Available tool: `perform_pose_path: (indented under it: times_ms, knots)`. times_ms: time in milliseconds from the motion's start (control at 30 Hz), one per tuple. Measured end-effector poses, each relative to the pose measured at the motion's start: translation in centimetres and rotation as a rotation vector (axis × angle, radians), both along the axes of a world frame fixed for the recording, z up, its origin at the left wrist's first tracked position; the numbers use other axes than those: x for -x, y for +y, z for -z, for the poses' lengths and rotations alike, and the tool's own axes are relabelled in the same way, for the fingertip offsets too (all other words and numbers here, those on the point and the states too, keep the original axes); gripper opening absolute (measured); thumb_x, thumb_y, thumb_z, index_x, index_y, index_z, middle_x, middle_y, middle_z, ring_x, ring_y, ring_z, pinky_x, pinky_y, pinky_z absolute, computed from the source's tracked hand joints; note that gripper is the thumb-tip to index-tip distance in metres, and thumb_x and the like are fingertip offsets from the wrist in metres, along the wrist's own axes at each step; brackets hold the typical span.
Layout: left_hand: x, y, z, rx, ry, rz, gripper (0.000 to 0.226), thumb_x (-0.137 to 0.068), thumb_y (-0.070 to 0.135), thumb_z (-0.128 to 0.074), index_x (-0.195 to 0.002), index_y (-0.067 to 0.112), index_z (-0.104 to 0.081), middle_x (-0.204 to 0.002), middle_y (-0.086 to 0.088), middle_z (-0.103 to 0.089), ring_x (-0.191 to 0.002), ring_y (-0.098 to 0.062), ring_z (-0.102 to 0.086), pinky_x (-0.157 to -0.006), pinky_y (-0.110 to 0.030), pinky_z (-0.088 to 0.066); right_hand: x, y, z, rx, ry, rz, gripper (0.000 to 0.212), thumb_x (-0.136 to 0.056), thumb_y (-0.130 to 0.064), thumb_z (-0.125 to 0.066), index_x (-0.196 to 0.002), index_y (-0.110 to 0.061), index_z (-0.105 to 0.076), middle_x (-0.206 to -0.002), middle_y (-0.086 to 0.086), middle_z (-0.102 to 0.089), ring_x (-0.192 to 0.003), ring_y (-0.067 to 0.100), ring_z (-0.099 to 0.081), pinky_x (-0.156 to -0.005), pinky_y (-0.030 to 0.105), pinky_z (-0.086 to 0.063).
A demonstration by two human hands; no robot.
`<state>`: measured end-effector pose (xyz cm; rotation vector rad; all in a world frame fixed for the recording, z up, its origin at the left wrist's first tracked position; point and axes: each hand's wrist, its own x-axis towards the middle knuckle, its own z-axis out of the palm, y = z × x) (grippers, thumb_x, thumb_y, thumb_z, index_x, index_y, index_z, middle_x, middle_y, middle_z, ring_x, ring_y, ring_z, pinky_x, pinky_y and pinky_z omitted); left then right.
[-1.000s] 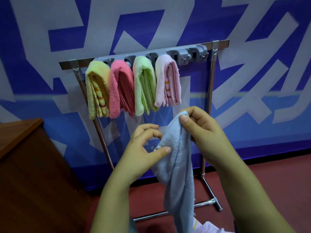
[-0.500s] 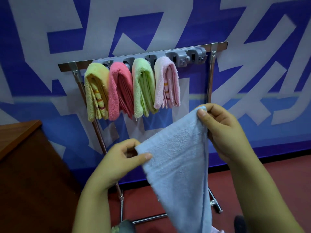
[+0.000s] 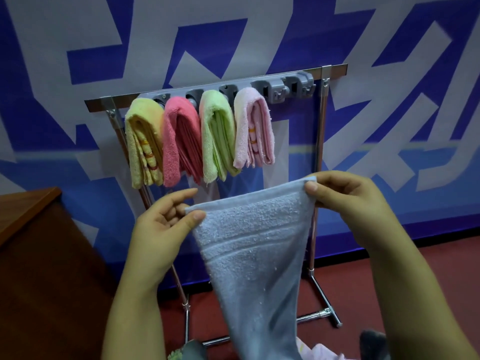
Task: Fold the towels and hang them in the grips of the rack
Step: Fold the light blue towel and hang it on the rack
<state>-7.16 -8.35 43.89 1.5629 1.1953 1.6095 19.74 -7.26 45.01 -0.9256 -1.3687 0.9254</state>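
A blue wall with broad pale grey strokes (image 3: 259, 35) fills the background above a dark red floor (image 3: 428, 261), and a brown wooden tabletop (image 3: 23, 206) juts in at the lower left. In front of the wall stands a chrome metal rack with a grey plastic grip bar (image 3: 322, 141). Four folded towels hang side by side from its grips: a yellow terry towel (image 3: 144, 144) at the left end, then a deep pink towel (image 3: 179, 141), a light green towel (image 3: 217, 136) and a pale pink towel (image 3: 253, 128). Two grey grips (image 3: 288, 89) to their right hold nothing. Nearer the camera, a light blue terry towel (image 3: 254, 242) is held spread by its upper edge and hangs down, narrowing toward the bottom of the view. The left hand (image 3: 161, 224) pinches its left corner between thumb and fingers (image 3: 181, 201); the right hand (image 3: 348, 203) pinches the right corner, which sits higher. At the bottom edge lie scraps of further cloth, too cut off to identify.
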Motion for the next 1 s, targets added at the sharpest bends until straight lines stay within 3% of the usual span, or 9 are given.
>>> perform_pose_path:
  times_ms: [133,233,333,467,667,833,1000]
  knots:
    - [0.3,-1.0,-1.1,-0.039,-0.059,0.089,0.011,-0.061,0.026,-0.080,-0.068,0.025,-0.071,-0.064,0.007,-0.065,-0.061,-0.003,-0.059,-0.059,-0.012,-0.049,-0.9,-0.5,-0.3,-0.055,0.134,-0.199,0.030,-0.061,-0.040,-0.078,-0.079,-0.016,-0.075,-0.078,0.002,-0.074,-0.075,0.015,-0.069,-0.067,0.024,-0.055]
    - [0.5,-1.4,-1.2,-0.011,-0.243,0.219,0.041,-0.042,0.048,-0.088,-0.065,0.022,-0.067,-0.060,0.007,-0.061,-0.054,-0.004,-0.056,-0.051,-0.013,-0.047,-0.5,-0.5,-0.5,0.005,0.260,-0.302,0.028,-0.056,-0.037,-0.081,-0.073,-0.016,-0.075,-0.066,0.000,-0.070,-0.061,0.011,-0.066,-0.057,0.020,-0.053]
    - [-0.3,-0.7,-0.7,0.091,-0.421,0.212,0.035,-0.045,0.037,-0.089,-0.064,0.021,-0.064,-0.056,0.006,-0.058,-0.047,-0.004,-0.051,-0.046,-0.013,-0.042,0.6,-0.1,-0.7,0.202,0.355,-0.297,0.019,-0.061,-0.028,-0.073,-0.072,-0.013,-0.073,-0.051,-0.003,-0.058,-0.049,0.005,-0.056,-0.050,0.017,-0.050]
    - [-1.9,0.2,0.1,0.329,-0.530,0.050,0.011,-0.078,0.018,-0.065,-0.071,0.014,-0.057,-0.051,0.003,-0.059,-0.045,-0.008,-0.051,-0.049,-0.021,-0.039,2.5,0.6,0.1,0.366,0.387,-0.136,0.011,-0.088,-0.009,-0.057,-0.084,-0.004,-0.065,-0.049,-0.004,-0.064,-0.050,0.005,-0.061,-0.052,0.017,-0.053]
    - [-5.2,-0.3,-0.3,0.327,-0.527,0.090,0.016,-0.088,0.008,-0.057,-0.073,0.010,-0.052,-0.055,0.000,-0.060,-0.047,-0.007,-0.053,-0.044,-0.018,-0.045,5.2,0.6,1.0,0.270,0.289,0.068,0.009,-0.087,-0.010,-0.063,-0.085,-0.003,-0.068,-0.049,-0.008,-0.062,-0.043,0.001,-0.056,-0.044,0.014,-0.045]
    - [-6.7,-1.0,-0.6,0.305,-0.433,0.146,0.010,-0.086,0.009,-0.062,-0.078,0.004,-0.058,-0.060,-0.006,-0.060,-0.052,-0.012,-0.059,-0.054,-0.020,-0.053,6.5,-0.5,0.7,0.139,0.091,0.133,0.004,-0.083,-0.018,-0.069,-0.083,-0.016,-0.072,-0.078,0.000,-0.075,-0.079,0.012,-0.071,-0.075,0.034,-0.058]
    - [-7.5,-1.5,-0.8,0.239,-0.382,0.135,0.009,-0.086,0.008,-0.062,-0.083,0.000,-0.063,-0.075,-0.014,-0.070,-0.067,-0.018,-0.068,-0.060,-0.023,-0.056,7.5,-1.9,0.1,0.054,0.032,0.057,0.004,-0.082,-0.015,-0.069,-0.083,-0.017,-0.072,-0.081,-0.001,-0.075,-0.080,0.009,-0.071,-0.077,0.031,-0.058]
